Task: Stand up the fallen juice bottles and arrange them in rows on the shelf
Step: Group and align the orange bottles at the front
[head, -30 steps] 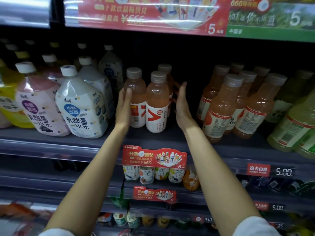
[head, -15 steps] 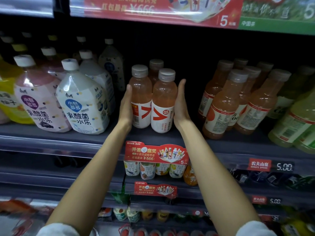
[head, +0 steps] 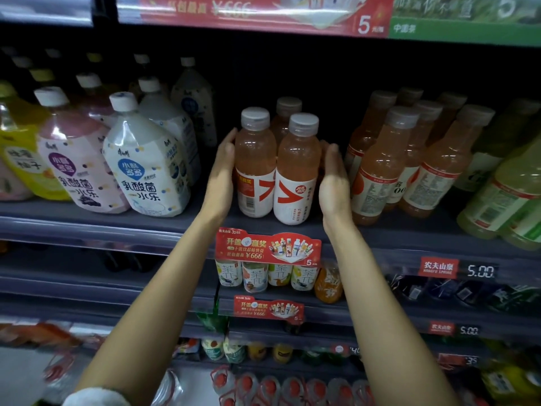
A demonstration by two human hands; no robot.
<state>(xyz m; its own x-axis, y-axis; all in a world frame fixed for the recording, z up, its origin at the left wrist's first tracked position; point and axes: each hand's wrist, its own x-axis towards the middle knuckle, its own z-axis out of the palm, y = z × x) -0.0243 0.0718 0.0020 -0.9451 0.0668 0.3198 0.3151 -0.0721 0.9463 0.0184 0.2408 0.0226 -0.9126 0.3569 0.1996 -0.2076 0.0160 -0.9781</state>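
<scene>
Pink juice bottles between two hands

Pink juice bottles (head: pixel 276 165) stand up straight in a little group near the front of the shelf (head: pixel 292 230). The left hand (head: pixel 222 174) lies flat on one side of them. The right hand (head: pixel 332 180) lies flat on the other side. More bottles (head: pixel 409 159) stand beside them on the right

dim shelf recess | glare on top banner (head: pixel 263 13) | edges blurred, bowed
</scene>
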